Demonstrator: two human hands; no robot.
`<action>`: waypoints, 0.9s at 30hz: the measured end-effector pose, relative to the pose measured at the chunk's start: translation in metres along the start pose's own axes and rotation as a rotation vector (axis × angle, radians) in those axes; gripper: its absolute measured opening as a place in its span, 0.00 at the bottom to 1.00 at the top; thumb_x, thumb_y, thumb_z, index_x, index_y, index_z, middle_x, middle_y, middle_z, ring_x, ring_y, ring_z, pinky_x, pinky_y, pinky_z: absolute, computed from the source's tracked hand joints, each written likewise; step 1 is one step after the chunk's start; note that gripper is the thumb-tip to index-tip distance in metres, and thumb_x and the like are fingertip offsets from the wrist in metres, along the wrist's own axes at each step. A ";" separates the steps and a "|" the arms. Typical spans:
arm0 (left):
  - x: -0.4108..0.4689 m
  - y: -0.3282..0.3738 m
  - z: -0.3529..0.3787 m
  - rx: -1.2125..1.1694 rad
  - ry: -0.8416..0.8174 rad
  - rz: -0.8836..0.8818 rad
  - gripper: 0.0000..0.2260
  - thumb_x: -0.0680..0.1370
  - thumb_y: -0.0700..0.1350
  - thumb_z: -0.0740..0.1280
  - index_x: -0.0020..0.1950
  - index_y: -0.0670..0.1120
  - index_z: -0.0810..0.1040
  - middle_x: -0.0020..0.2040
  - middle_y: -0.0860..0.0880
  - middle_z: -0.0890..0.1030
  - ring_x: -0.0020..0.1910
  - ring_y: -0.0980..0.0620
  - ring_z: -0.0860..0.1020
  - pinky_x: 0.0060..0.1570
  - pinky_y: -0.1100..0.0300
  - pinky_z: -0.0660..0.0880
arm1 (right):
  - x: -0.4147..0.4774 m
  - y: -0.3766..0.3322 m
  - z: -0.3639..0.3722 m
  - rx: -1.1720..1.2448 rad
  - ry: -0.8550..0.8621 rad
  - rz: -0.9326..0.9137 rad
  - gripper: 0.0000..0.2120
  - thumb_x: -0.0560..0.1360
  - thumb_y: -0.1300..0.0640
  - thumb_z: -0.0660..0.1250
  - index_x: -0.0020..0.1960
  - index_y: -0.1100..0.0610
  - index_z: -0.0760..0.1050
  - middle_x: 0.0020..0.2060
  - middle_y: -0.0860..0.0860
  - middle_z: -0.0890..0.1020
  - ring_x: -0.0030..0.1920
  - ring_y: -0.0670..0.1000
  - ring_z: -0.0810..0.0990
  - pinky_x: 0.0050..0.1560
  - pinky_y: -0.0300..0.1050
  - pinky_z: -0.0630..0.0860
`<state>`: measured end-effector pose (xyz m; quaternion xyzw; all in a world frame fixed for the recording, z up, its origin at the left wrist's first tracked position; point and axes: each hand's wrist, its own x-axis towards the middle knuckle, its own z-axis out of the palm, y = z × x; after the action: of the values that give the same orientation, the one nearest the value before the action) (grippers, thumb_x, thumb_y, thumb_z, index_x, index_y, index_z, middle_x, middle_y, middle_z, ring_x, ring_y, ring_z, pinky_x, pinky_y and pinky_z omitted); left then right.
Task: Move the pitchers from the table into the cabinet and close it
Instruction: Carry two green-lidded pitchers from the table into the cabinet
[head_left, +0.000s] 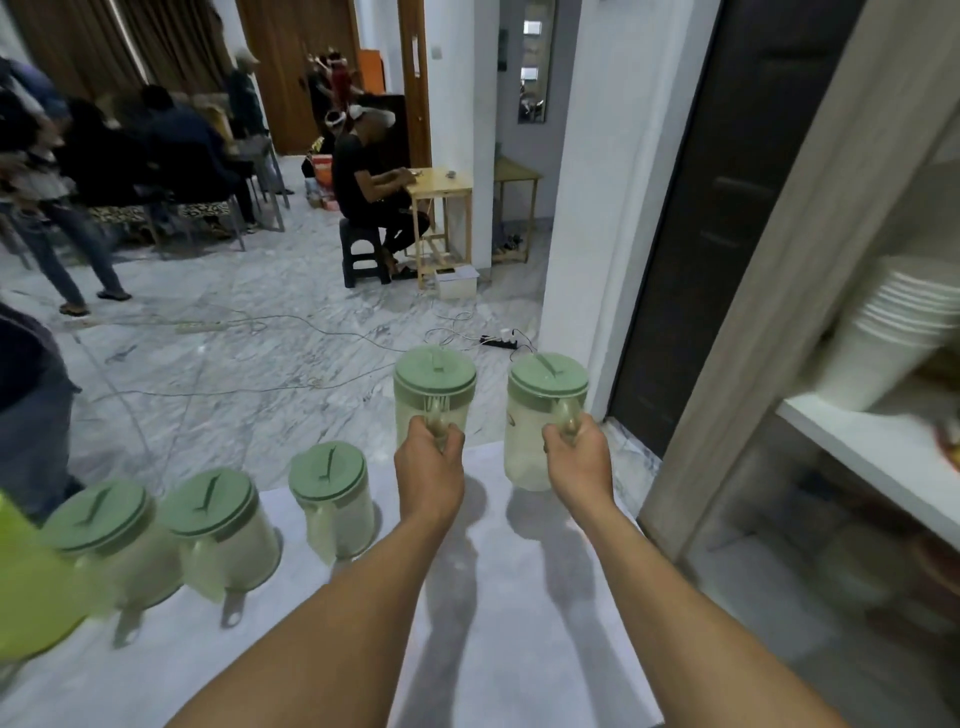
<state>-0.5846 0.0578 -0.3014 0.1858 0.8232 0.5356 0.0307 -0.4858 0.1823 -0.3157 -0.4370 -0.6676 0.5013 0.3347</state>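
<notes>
Both pitchers lifted clear of the table, left hand grip clamped on left pitcher handle, right hand on right pitcher, likely carrying two per trip toward open cabinet at right; three pitchers remain on table.

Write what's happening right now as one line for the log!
left hand: holds pitcher by handle | right hand: holds second pitcher | three pitchers on table | cabinet: open

Dim indoor light; forearm shadows on table; blurred, warped edges
</notes>
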 end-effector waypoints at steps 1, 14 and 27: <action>0.000 0.008 -0.006 -0.021 -0.002 0.019 0.08 0.80 0.46 0.63 0.45 0.44 0.70 0.36 0.53 0.73 0.34 0.55 0.71 0.34 0.58 0.60 | -0.004 -0.009 -0.003 0.009 0.012 -0.011 0.02 0.76 0.57 0.65 0.46 0.55 0.72 0.37 0.52 0.79 0.36 0.53 0.76 0.38 0.46 0.71; -0.048 0.095 -0.117 -0.230 -0.233 0.272 0.09 0.78 0.48 0.63 0.45 0.42 0.74 0.40 0.46 0.80 0.38 0.48 0.77 0.32 0.58 0.67 | -0.147 -0.128 -0.082 -0.026 0.371 -0.103 0.06 0.76 0.55 0.65 0.45 0.58 0.77 0.36 0.52 0.81 0.36 0.52 0.78 0.36 0.45 0.73; -0.179 0.201 -0.190 -0.446 -0.502 0.540 0.06 0.79 0.45 0.64 0.46 0.43 0.74 0.39 0.49 0.76 0.35 0.52 0.72 0.38 0.59 0.65 | -0.353 -0.213 -0.206 -0.141 0.770 -0.149 0.08 0.72 0.58 0.65 0.35 0.56 0.77 0.30 0.53 0.83 0.33 0.52 0.80 0.38 0.49 0.77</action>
<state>-0.4103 -0.0965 -0.0675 0.5078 0.5760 0.6275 0.1284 -0.2170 -0.0890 -0.0573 -0.5653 -0.5559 0.2278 0.5653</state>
